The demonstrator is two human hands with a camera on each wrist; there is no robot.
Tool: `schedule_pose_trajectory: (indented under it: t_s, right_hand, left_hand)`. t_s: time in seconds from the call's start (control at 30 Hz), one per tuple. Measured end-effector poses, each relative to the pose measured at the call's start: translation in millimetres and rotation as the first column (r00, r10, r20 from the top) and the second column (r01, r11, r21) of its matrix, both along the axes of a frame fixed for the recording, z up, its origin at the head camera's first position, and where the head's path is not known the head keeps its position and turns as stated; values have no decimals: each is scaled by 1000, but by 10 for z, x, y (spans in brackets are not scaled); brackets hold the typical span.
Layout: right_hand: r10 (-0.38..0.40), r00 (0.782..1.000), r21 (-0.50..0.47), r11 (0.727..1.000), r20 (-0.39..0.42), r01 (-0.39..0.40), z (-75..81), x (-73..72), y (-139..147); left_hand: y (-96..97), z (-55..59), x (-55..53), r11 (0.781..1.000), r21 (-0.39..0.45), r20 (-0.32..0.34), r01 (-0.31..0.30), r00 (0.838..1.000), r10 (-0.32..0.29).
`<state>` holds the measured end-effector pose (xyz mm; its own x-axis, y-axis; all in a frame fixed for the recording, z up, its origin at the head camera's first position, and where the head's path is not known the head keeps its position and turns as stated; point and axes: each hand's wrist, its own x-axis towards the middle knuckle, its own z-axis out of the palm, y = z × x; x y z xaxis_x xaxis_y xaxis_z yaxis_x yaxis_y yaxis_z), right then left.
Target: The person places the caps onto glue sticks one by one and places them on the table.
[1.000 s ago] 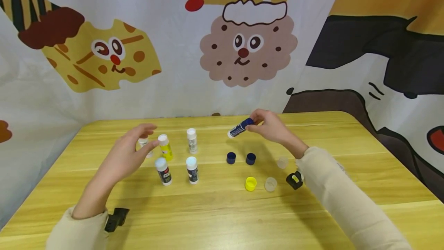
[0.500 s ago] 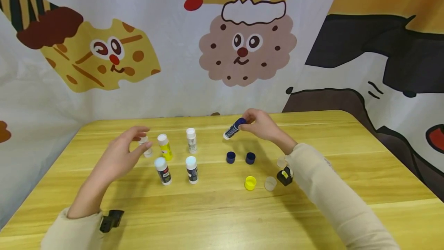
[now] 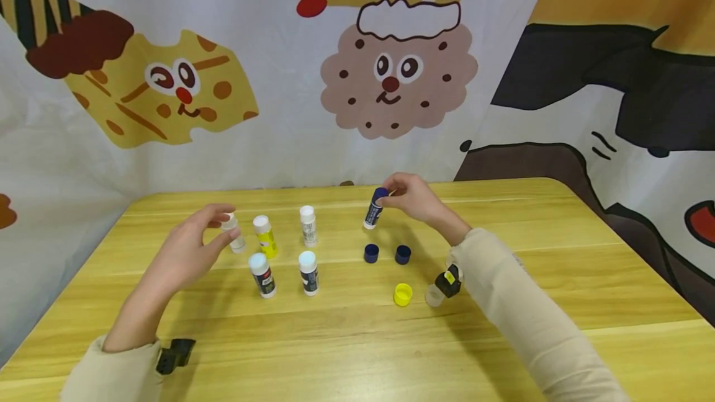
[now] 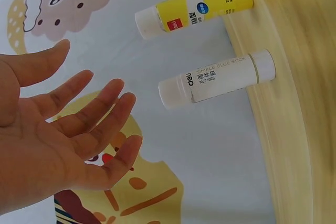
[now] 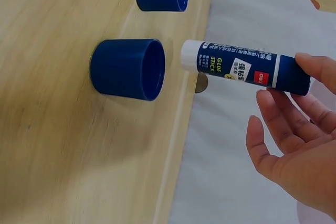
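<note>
With thumb and fingers, my right hand (image 3: 414, 198) pinches the dark blue cap of a glue stick (image 5: 236, 65). That stick hangs nearly upright, white base down, near the table's back edge; whether its base touches the wood I cannot tell. My left hand (image 3: 187, 250) hovers with loosely spread fingers, apart from an uncapped white glue stick (image 4: 218, 80). Beside that one stands a yellow glue stick (image 3: 265, 237). Another white glue stick (image 3: 308, 227) and two dark-labelled glue sticks (image 3: 263, 276) stand uncapped nearby.
Two blue caps (image 3: 371, 254) lie in front of the right hand. A yellow cap (image 3: 403, 294) and a clear cap (image 3: 434, 295) are closer to me. Behind the wooden table (image 3: 335, 352) hangs a cartoon-print curtain (image 3: 285, 110).
My right hand has moved left and the glue stick in it has swung from slanted to nearly upright and lower. My left hand has drawn slightly left, away from the yellow glue stick.
</note>
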<state>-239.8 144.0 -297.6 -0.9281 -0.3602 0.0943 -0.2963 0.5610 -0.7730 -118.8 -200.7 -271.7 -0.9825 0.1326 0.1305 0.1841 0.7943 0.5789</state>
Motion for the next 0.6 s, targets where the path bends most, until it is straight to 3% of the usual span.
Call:
schedule_pose_trajectory:
  t_s: [0.6]
  right_hand:
    - [-31, 999, 2, 1000, 30, 30, -96, -13, -112]
  left_hand:
    - [-110, -12, -32, 1000, -18, 10, -23, 1000, 23]
